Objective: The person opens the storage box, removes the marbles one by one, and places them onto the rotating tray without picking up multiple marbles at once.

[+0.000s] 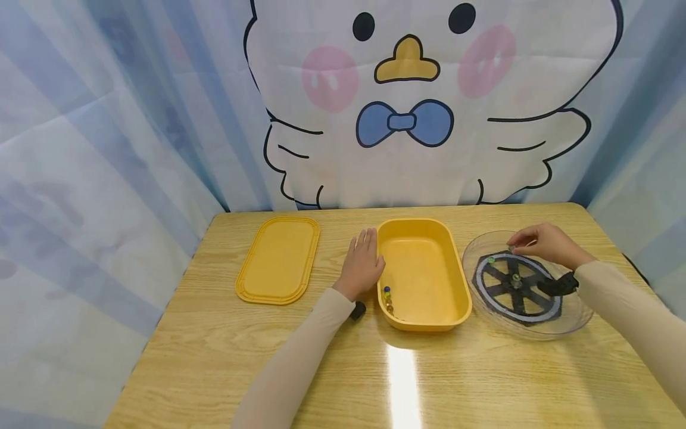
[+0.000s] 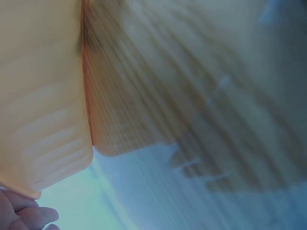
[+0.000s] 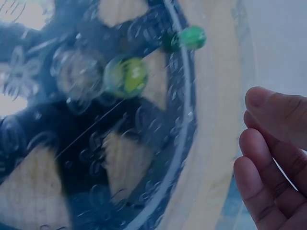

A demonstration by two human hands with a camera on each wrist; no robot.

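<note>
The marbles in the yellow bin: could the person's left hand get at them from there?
Probably yes: the left hand lies beside the yellow bin, the marbles sit just inside that same side, and its open top seems to leave the way free.

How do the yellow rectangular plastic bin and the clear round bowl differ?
The bin is opaque with rounded corners; the bowl is see-through and circular. The bin's marbles line its left side; the bowl's visible marbles lie apart. Both stand open-topped on the wooden table.
</note>
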